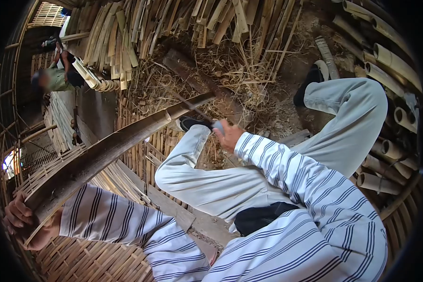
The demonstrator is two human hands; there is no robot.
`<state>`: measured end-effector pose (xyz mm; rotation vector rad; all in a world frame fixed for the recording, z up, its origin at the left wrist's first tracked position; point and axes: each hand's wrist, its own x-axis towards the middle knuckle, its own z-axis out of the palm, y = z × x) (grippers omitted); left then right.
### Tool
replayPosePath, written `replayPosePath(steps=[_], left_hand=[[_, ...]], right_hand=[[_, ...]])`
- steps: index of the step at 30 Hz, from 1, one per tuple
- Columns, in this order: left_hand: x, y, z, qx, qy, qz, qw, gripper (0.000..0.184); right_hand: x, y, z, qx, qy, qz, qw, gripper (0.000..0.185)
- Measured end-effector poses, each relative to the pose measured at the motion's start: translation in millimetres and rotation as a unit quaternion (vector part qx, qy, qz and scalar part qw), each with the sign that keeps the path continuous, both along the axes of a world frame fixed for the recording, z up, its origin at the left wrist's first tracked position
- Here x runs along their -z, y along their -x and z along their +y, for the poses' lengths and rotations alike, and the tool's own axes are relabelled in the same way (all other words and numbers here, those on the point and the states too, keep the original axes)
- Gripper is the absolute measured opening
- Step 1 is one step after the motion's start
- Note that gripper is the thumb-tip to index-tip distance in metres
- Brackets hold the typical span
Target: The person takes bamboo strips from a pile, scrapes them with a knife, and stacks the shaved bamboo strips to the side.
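A long split bamboo piece, hollow side showing, slants from the lower left up toward the middle of the head view. Around its near end my left hand is closed, fingers over the edge. My right hand grips the greyish handle of a knife. The knife's thin dark blade lies across the far part of the bamboo; whether it cuts in or only touches cannot be made out. A node ridge crosses the bamboo a little short of the blade.
Pale shavings litter the ground beyond my feet. Stacked bamboo strips stand at the back, and cut bamboo tubes are piled at right. Another person sits at upper left, near a strip bundle. Woven bamboo matting lies below my left arm.
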<state>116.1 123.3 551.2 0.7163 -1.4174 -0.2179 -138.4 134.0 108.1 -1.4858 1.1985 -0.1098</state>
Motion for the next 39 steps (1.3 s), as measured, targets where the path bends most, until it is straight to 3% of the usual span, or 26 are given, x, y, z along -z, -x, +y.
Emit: replayPosePath(steps=[1,4,8,9,12,15,18,21,22,24,25,28,30,32,35,37,39], left_hand=[[1,0,0,-0.077,0.024,-0.040,0.996,0.020],[-16,-22,0,0.214,-0.089,0.115,0.966,0.018],[-19,-22,-2,0.126,-0.065,0.131,0.981,0.017],[-25,-40,5,0.218,-0.114,0.123,0.962,0.013],[-23,-37,4,0.203,-0.108,0.105,0.968,0.014],[-20,-45,6,0.215,-0.086,0.112,0.966,0.016],[-21,-53,14,0.138,-0.069,0.084,0.984,0.016],[-13,-42,11,0.225,-0.110,0.140,0.958,0.015],[-12,-40,9,0.229,-0.110,0.138,0.957,0.015],[-10,-32,6,0.235,-0.112,0.137,0.956,0.015],[-6,-24,6,0.165,-0.075,0.128,0.975,0.014],[-1,-23,0,0.259,-0.087,0.136,0.952,0.012],[3,-18,-2,0.251,-0.083,0.118,0.957,0.013],[0,-23,2,0.255,-0.106,0.120,0.954,0.016],[5,-13,6,0.236,-0.075,0.115,0.962,0.017],[8,-4,8,0.230,-0.055,0.117,0.964,0.017],[5,-16,14,0.154,-0.054,0.099,0.982,0.022]], right_hand=[[25,1,4,0.018,-0.035,0.032,0.999,0.043],[96,12,6,0.053,-0.055,0.118,0.990,0.047],[105,-3,4,0.045,-0.103,0.132,0.985,0.053],[92,-7,4,0.052,-0.082,0.120,0.988,0.049],[23,-15,-6,0.048,-0.083,0.020,0.995,0.044],[3,-23,-1,0.025,0.041,-0.030,0.998,0.041],[28,-18,3,0.030,-0.016,0.016,0.999,0.039],[148,-13,22,0.046,-0.089,0.179,0.979,0.046],[154,5,22,0.015,-0.072,0.187,0.980,0.055],[146,12,18,0.022,-0.110,0.152,0.982,0.060],[143,9,18,0.027,-0.113,0.159,0.980,0.060],[133,4,20,0.028,-0.106,0.181,0.977,0.058],[131,8,22,0.028,-0.079,0.187,0.979,0.059],[120,17,14,0.048,-0.132,0.169,0.976,0.059],[118,20,6,0.103,-0.183,0.156,0.965,0.064],[109,14,-6,0.062,-0.185,0.147,0.970,0.068],[97,13,-14,0.047,-0.170,0.134,0.975,0.072]])
